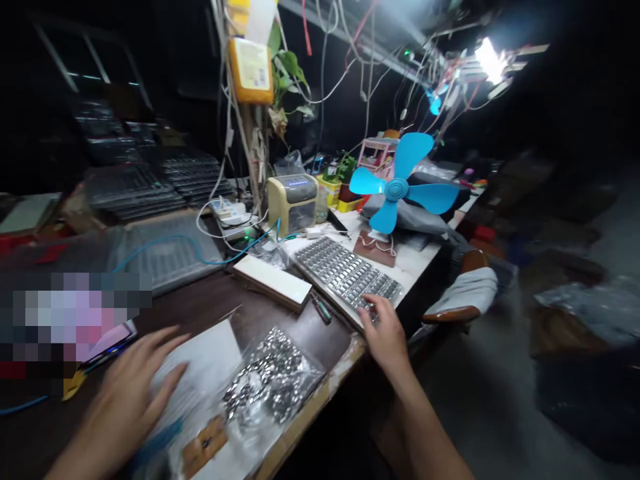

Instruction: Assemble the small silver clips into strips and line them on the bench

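My left hand [137, 387] is over a white paper sheet [213, 353] on the dark table, its fingers spread and slightly blurred, with nothing visible in it. My right hand [385, 331] reaches over the near right corner of a tray [345, 273] filled with rows of small shiny metal pieces. Its thumb and forefinger are apart at the tray; whether they touch a piece is unclear. Between my hands lies a clear plastic bag [275, 377] of loose silvery metal parts. A brown block [205, 445] with a dark centre sits by the bag, close to my left hand.
A white-topped flat box [273, 283] and pens [321, 308] lie left of the tray. Behind stand a blue-bladed fan [397, 189], a cream-coloured device [293, 203] and potted plants [345, 177]. A blue cable [200, 253] crosses the left side. A cloth-covered seat [465, 290] is at right.
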